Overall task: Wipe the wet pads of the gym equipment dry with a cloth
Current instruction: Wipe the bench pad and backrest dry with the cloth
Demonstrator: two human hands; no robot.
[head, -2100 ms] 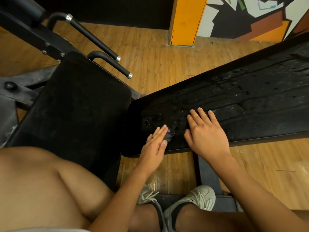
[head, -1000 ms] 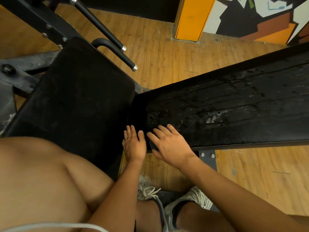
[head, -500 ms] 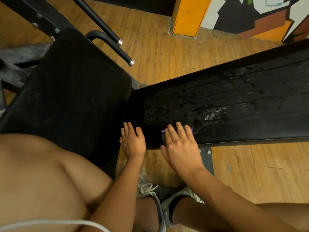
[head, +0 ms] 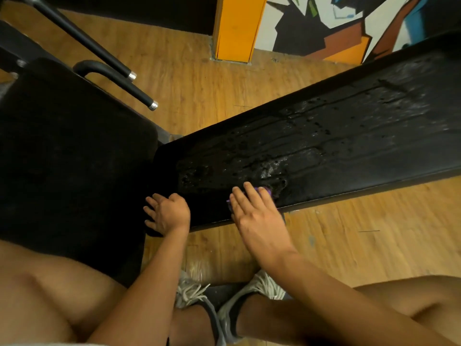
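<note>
Head view: right hand point(head: 257, 216) lies flat, fingers straight, pressing a purple cloth point(head: 265, 190) onto the near edge of the long black pad point(head: 349, 146); cloth mostly hidden under the fingers, only a purple edge showing at the fingertips; water beads and streaks just beyond it. Left hand point(head: 167, 213) rests with loosely spread fingers on the pad's near-left corner beside the seat pad point(head: 74, 158), holding nothing.

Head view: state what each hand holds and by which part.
Nothing is gripped. The right hand presses a purple cloth flat onto the wet pad, fingers straight over it; the left hand rests open on the pad's near end.
</note>
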